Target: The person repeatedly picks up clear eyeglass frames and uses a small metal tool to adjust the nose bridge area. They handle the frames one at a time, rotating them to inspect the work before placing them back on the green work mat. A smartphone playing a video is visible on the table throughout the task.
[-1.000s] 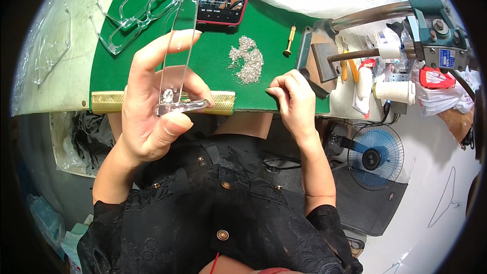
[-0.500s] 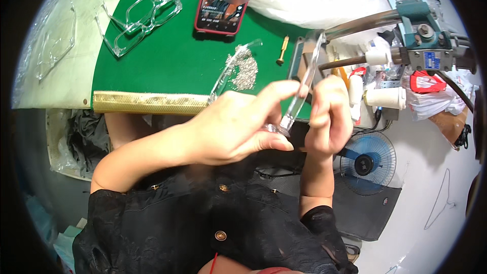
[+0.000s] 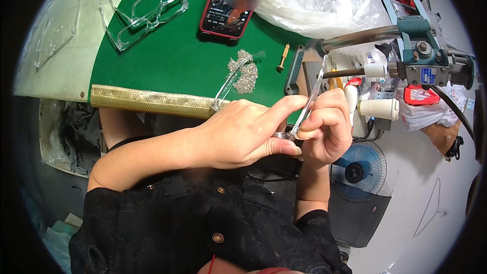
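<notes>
Above the near edge of the table, my left hand (image 3: 231, 134) is closed on a clear plastic eyeglass frame (image 3: 284, 135), thumb and forefinger pinching it near a corner. Most of the frame is hidden behind that hand. My right hand (image 3: 327, 129) pinches a clear temple arm (image 3: 313, 99) near its lower end, where it meets the frame; the arm points up and away. Another clear temple arm (image 3: 227, 86) reaches from beyond my left hand across a heap of tiny silvery metal parts (image 3: 247, 78). A small brass screwdriver (image 3: 283, 58) lies to the right of the heap.
Clear eyeglass frames (image 3: 133, 22) lie on the green mat (image 3: 167, 61) at the left. A phone (image 3: 223, 33) stands at the back beside a plastic bag (image 3: 314, 0) of clear parts. A gold strip (image 3: 152, 99) edges the table. Right: a metal press (image 3: 418, 45), white cup (image 3: 378, 108) and fan (image 3: 357, 172).
My right hand's fingers have closed in nearer the joint, and the temple arm has turned slightly. The whole view has shifted a little. My left hand keeps its hold.
</notes>
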Motion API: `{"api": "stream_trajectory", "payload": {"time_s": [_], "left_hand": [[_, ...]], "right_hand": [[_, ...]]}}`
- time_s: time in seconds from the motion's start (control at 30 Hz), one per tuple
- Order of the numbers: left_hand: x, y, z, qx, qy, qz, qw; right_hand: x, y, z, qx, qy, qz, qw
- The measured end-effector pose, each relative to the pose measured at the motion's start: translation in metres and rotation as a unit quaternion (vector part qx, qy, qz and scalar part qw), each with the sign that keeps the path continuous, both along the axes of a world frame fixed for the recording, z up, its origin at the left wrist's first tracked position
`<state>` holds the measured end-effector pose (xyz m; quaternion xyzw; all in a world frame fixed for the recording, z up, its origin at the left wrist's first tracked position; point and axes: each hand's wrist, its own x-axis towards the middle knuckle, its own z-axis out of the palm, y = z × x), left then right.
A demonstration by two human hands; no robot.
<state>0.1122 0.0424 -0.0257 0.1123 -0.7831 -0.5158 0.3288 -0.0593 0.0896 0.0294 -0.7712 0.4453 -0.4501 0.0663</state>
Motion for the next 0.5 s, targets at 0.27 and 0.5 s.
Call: {"api": "stream_trajectory", "payload": {"time_s": [0.27,0.5], "left_hand": [[-0.0017,0.0002,0.0,0.02,0.019,0.003,1.0],[-0.0014,-0.0003,0.0009,0.018,0.021,0.006,1.0]], "right_hand": [[-0.0042,-0.0038,-0.0014,-0.002,-0.015,0.009,1.0],[-0.0038,-0.004,-0.0047,-0.004,-0.032,0.012,0.999]]}}
